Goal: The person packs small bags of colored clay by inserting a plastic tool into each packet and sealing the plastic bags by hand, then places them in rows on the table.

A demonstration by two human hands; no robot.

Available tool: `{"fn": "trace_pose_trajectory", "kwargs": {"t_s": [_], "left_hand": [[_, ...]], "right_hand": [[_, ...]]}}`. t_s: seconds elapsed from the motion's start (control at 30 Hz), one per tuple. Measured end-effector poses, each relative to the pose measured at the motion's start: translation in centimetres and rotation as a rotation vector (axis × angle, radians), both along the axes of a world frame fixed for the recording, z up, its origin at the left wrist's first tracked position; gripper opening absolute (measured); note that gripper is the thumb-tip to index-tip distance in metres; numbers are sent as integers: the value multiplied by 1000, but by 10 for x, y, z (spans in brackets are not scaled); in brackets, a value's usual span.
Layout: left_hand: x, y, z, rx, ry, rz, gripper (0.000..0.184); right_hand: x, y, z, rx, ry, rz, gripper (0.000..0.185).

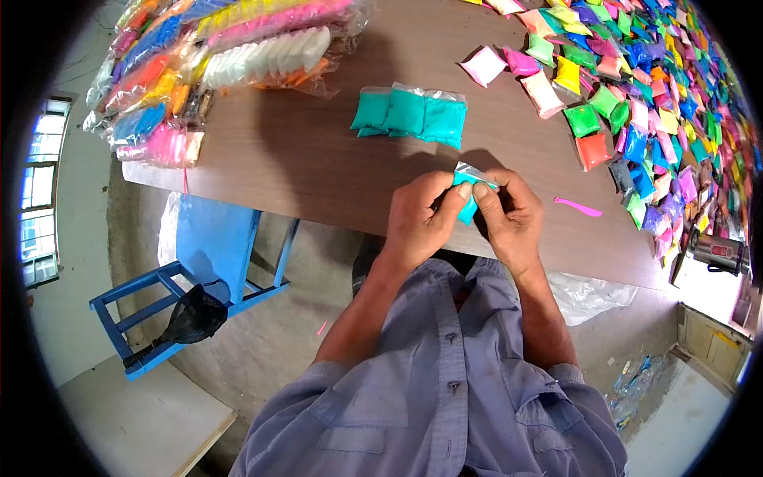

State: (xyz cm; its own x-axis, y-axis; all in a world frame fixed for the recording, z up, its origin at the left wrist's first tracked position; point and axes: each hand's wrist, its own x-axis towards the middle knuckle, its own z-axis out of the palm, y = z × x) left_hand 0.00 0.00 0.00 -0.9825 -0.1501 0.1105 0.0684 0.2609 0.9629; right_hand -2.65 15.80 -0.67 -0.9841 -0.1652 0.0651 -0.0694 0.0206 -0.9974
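Observation:
Between both hands, close to the table's front edge, is a small teal packet (467, 208) with a clear plastic top edge. My left hand (421, 208) grips its left side, thumb pressed on the front. On the other side my right hand (510, 213) pinches it the same way, the two thumbs nearly meeting. Just beyond the hands lies a short row of similar teal packets (408, 113), overlapping one another. A pink plastic stick (578, 207), perhaps a small modelling tool, rests on the table to the right of my right hand.
Loose packets in many colours (636, 103) pile up along the table's right. Bagged bundles of packets (238, 63) fill the back left of the brown table (318, 171). A blue chair (214, 238) with a black bag (195, 314) stands left; a metal flask (715, 250) is at right.

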Motion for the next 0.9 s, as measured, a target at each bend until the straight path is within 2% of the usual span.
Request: {"fn": "trace_pose_trajectory", "kwargs": {"t_s": [0.1,0.3,0.43,0.5,0.6,0.83,0.9], "left_hand": [[-5,2,-1,45,22,-6,15],[3,-4,12,31,-32,30,15],[14,-24,16,7,-121,134,21],[18,-44,11,-107,55,280,26],[21,-67,15,-94,-9,348,31],[16,-87,8,-152,-19,351,31],[14,-86,10,-237,-33,348,32]], "right_hand": [[-4,1,0,14,28,-11,11],[2,-4,-2,-155,-1,-13,12],[1,-3,-5,-92,50,-39,14],[1,-4,-8,30,117,-60,13],[1,-4,-7,51,127,-41,12],[1,-4,-5,41,119,-44,10],[1,-5,-2,36,122,-35,10]]}}
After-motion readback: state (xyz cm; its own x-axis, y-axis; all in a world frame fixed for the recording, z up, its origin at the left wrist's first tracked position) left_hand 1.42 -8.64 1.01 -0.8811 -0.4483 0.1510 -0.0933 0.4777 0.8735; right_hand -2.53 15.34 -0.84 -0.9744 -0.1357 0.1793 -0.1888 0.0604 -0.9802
